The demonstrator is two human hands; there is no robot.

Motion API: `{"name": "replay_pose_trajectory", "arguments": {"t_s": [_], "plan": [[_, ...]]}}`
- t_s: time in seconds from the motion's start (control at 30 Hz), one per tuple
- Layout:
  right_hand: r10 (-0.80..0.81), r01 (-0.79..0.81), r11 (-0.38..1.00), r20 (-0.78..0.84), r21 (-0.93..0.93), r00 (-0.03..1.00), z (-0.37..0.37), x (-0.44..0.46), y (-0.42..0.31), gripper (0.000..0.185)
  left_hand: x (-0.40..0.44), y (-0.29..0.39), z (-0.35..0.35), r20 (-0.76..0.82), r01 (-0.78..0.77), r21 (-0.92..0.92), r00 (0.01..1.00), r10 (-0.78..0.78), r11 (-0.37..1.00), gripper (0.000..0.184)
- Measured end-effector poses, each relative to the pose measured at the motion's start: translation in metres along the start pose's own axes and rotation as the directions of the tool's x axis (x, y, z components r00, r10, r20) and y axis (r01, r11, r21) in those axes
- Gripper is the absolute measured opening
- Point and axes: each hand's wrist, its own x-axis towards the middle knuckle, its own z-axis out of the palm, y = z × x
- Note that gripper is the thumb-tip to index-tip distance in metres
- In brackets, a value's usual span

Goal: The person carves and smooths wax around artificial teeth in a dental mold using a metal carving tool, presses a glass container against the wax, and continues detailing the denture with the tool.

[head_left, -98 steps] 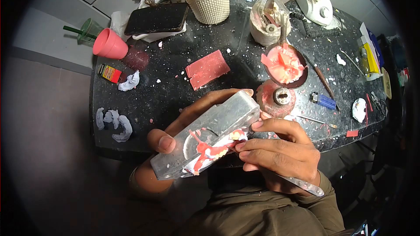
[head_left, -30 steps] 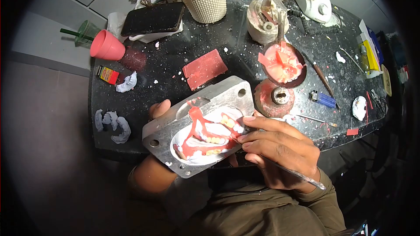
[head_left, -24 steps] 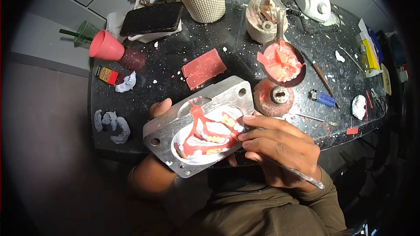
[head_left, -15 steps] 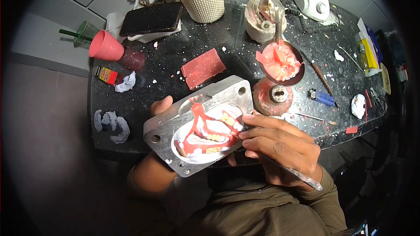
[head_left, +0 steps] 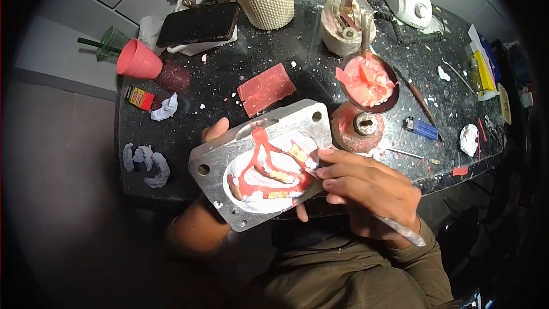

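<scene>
My left hand [head_left: 216, 130] supports a metal dental flask [head_left: 214, 180] from beneath and behind; its thumb shows at the far edge, while most fingers are hidden. White plaster [head_left: 240, 163] fills the flask's oval, with red wax [head_left: 257, 187] and yellowish denture teeth [head_left: 280, 176] set in it. My right hand [head_left: 372, 186] is closed on a slim metal wax carver [head_left: 400, 232], its handle slanting out below the palm. The carver's working end lies near the right side of the wax, mostly covered by my fingers. My right fingertips are at the flask's right edge.
Beyond the flask lies a pink wax sheet [head_left: 267, 90]. A pan of pink wax pieces [head_left: 394, 94] sits above a round burner [head_left: 354, 134] at the right. A blue lighter [head_left: 420, 128], a brown-handled tool [head_left: 422, 103] and plaster pieces [head_left: 157, 170] lie around the black table.
My right hand and the carver have shifted slightly right and down. The flask has tilted a little, and my left thumb shows slightly more at its far edge.
</scene>
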Motion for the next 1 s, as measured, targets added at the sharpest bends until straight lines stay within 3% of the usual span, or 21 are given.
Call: {"name": "replay_pose_trajectory", "arguments": {"t_s": [0.17,0.37,0.47,0.53,0.57,0.63,0.73,1.0], "plan": [[0.101,-0.079,0.988,-0.174,0.130,0.980,-0.003,-0.005,-0.010,0.022,0.000,0.002,0.004,-0.007,0.005,0.048,1.000,-0.004,0.999,0.112],[0.036,0.036,0.962,-0.257,0.270,0.966,0.001,-0.024,0.000,0.023,0.011,0.006,0.009,0.019,0.052,0.159,0.998,-0.056,0.986,0.115],[0.240,-0.123,0.897,-0.235,0.424,0.942,0.000,-0.033,-0.006,0.022,0.013,0.007,0.009,0.034,0.064,0.126,0.997,-0.068,0.990,0.117],[0.159,-0.114,0.947,-0.131,0.302,0.979,-0.004,-0.026,-0.002,0.021,0.012,0.006,0.009,0.027,0.064,0.112,0.997,-0.067,0.992,0.118],[0.159,-0.114,0.947,-0.131,0.302,0.979,-0.004,-0.020,0.000,0.021,0.011,0.006,0.010,0.004,0.051,0.098,0.999,-0.051,0.994,0.118],[0.007,0.010,0.995,-0.181,0.094,0.984,0.001,-0.009,0.001,0.020,0.010,0.004,0.010,-0.018,0.037,0.085,0.999,-0.036,0.996,0.118],[0.052,-0.040,0.996,-0.167,0.078,0.985,0.004,-0.010,0.000,0.022,0.009,0.003,0.007,-0.016,0.020,0.020,1.000,-0.020,1.000,0.117],[0.070,-0.062,0.996,-0.143,0.063,0.987,0.012,-0.007,0.000,0.023,0.003,0.002,0.004,-0.038,0.026,0.081,0.999,-0.023,0.996,0.116]]}}
